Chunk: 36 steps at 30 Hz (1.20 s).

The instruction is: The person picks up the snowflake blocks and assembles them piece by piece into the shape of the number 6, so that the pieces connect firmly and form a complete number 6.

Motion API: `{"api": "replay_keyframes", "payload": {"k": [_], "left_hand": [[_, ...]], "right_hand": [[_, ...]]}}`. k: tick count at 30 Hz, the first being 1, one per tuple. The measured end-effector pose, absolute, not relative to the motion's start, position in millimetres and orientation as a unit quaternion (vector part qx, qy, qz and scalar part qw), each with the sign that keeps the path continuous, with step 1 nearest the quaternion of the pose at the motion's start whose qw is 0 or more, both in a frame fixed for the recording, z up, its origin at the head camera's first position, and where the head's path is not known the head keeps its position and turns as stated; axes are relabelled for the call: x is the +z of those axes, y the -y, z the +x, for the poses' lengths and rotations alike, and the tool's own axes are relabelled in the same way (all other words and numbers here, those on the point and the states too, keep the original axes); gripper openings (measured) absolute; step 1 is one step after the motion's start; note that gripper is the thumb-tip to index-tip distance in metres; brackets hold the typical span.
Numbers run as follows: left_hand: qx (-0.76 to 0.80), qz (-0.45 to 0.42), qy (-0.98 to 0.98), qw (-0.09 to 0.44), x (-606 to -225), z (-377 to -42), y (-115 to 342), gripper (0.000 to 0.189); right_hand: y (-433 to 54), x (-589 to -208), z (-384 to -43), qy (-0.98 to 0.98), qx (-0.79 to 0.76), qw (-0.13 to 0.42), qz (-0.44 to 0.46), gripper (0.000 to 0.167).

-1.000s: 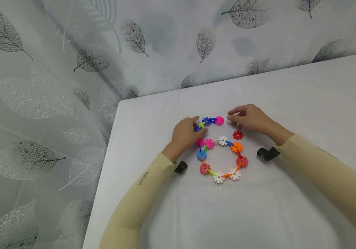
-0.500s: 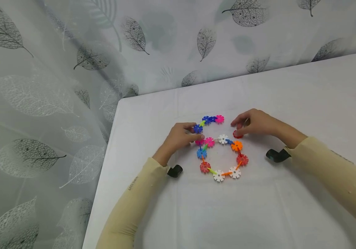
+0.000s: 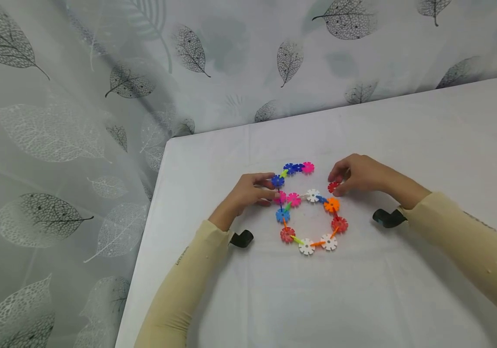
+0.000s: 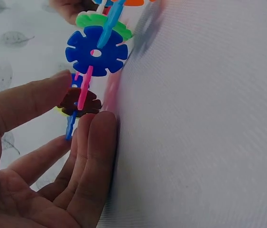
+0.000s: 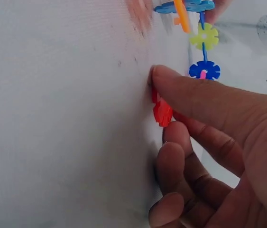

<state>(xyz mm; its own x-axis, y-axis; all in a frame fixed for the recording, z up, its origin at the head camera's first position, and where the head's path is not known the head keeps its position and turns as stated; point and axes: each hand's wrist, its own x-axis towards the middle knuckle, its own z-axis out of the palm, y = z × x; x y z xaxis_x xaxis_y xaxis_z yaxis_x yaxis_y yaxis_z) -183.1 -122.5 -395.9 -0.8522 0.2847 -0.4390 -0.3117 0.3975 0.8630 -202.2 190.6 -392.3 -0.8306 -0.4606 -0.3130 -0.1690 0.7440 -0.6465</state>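
Slotted plastic snowflake discs are joined edge to edge into a ring with an open arc above it, lying on the white table. My left hand (image 3: 248,191) is at the left side of this chain, its fingertips beside a dark blue disc (image 3: 277,181) and a magenta disc (image 3: 280,197). In the left wrist view the thumb and fingers stand apart around a brown-looking disc (image 4: 81,100); contact is unclear. On the right, my right hand (image 3: 363,175) pinches a loose red snowflake disc (image 3: 333,186) between thumb and finger, tilted on edge in the right wrist view.
A pink disc (image 3: 307,167) ends the upper arc. White discs (image 3: 306,247) form the ring's near side, and an orange disc (image 3: 332,205) is near the red one. Black wrist mounts (image 3: 242,239) hang under both sleeves. A leaf-print curtain (image 3: 231,63) borders the table.
My right hand has come down from beside the arc's pink end and taken hold of the red disc. The left hand has drawn back left and slightly down along the chain.
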Motion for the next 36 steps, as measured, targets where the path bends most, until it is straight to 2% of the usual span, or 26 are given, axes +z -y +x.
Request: {"api": "replay_keyframes", "payload": {"k": [7, 12, 21, 36], "left_hand": [[0.568, -0.022, -0.777, 0.270, -398, -183, 123, 0.065], [0.572, -0.027, -0.776, 0.263, -400, -182, 123, 0.065], [0.588, -0.030, -0.766, 0.259, -402, -180, 121, 0.063], [0.592, -0.023, -0.763, 0.259, -404, -180, 124, 0.064]], "right_hand": [[-202, -386, -203, -0.911, -0.302, 0.227, -0.168, 0.025], [-205, -385, -205, -0.908, -0.335, 0.203, -0.149, 0.019], [-200, -389, -213, -0.892, -0.412, 0.160, -0.094, 0.029], [-185, -396, -221, -0.911, -0.384, 0.126, -0.082, 0.025]]}}
